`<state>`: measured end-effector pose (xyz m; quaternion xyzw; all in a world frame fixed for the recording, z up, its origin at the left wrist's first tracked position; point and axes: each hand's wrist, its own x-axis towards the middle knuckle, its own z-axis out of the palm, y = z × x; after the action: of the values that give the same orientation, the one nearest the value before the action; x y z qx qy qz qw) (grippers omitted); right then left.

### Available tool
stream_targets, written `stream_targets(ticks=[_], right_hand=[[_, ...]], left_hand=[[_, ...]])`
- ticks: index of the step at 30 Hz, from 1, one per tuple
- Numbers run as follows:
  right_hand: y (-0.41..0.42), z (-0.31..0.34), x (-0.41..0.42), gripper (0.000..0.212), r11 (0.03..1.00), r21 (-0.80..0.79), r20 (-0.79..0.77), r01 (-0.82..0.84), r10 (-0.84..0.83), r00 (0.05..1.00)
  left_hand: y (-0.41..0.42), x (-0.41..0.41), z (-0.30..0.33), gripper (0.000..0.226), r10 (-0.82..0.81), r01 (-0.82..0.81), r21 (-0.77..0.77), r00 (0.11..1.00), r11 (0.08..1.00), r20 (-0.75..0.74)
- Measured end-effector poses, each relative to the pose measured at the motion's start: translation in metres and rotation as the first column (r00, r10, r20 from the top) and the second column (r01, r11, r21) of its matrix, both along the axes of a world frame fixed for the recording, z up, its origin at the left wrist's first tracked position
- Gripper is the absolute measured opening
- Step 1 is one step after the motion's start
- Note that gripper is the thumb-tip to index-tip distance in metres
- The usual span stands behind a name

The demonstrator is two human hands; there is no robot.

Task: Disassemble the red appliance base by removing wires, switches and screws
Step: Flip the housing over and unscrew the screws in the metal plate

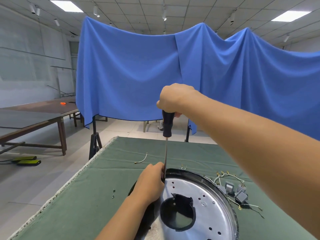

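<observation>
The appliance base point(199, 205) lies on the green cloth-covered worktop point(107, 179), near its front edge. What shows of it is a round, shiny metal plate dotted with small holes, ringed by a glossy black rim, with a large ragged-edged opening near the middle through which the green cloth shows.

The right hand point(174, 99) is clenched around the top of a screwdriver point(167, 135) — a dark, smooth, bulbous handle above a thin steel shaft that stands almost upright. The shaft runs down to the far left edge of the plate, just inside the rim. There the left hand point(152, 182) rests on the base with its fingers curled around the lower shaft, pinching it near the tip; the tip itself is hidden behind the fingers.

To the right of the base lies a tangle of pale wires point(228, 177) with brass terminals, and just beside it a cluster of small grey box-shaped switches point(235, 191). A single short curved wire point(141, 159) lies apart on the cloth behind the base, and two small screws point(113, 193) sit to its left.

Beyond the worktop hangs a blue cloth backdrop point(138, 70) in soft folds, with a long brown wooden table point(34, 118) on the tiled floor at the left.
</observation>
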<state>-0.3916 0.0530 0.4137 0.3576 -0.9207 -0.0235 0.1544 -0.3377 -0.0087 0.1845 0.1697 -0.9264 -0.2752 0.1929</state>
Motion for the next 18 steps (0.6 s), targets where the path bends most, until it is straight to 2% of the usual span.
stream_targets(ticks=[3,5,7,9,12,14,16,18], right_hand=[[0.004,0.007,0.000,0.028,0.995,-0.018,0.254,-0.097,0.098,0.962],[0.011,0.014,-0.001,0.022,0.993,-0.046,0.407,-0.108,0.118,0.906],[0.017,0.014,-0.003,0.019,0.994,-0.080,0.495,-0.079,0.109,0.862],[0.022,0.009,-0.001,0.025,0.999,-0.047,0.464,-0.002,0.024,0.885],[0.018,-0.001,0.001,0.040,0.997,-0.021,0.090,0.076,-0.074,0.993],[0.009,-0.006,0.004,0.030,0.998,-0.059,-0.008,0.023,-0.023,1.000],[0.002,-0.002,0.008,0.026,0.998,-0.037,0.066,-0.057,0.059,0.996],[0.004,0.007,0.012,0.020,0.990,-0.010,0.275,-0.139,0.136,0.952]], left_hand=[[-0.002,-0.002,-0.002,0.023,0.008,-0.008,0.008,1.000,1.000,-0.010],[-0.004,-0.002,-0.003,0.029,0.005,-0.004,0.026,1.000,1.000,-0.021],[-0.005,-0.003,-0.003,0.035,0.007,-0.006,0.037,0.999,0.999,-0.035],[-0.004,-0.003,-0.003,0.037,0.012,-0.010,0.050,0.999,0.999,-0.049],[-0.003,-0.002,-0.002,0.037,0.021,-0.018,0.056,0.998,0.998,-0.059],[-0.003,-0.001,-0.001,0.038,0.024,-0.021,0.047,0.998,0.999,-0.063],[-0.001,0.000,0.000,0.037,0.026,-0.024,0.028,0.997,0.999,-0.067],[-0.001,0.000,0.000,0.035,0.037,-0.035,0.036,0.998,0.999,-0.058]])
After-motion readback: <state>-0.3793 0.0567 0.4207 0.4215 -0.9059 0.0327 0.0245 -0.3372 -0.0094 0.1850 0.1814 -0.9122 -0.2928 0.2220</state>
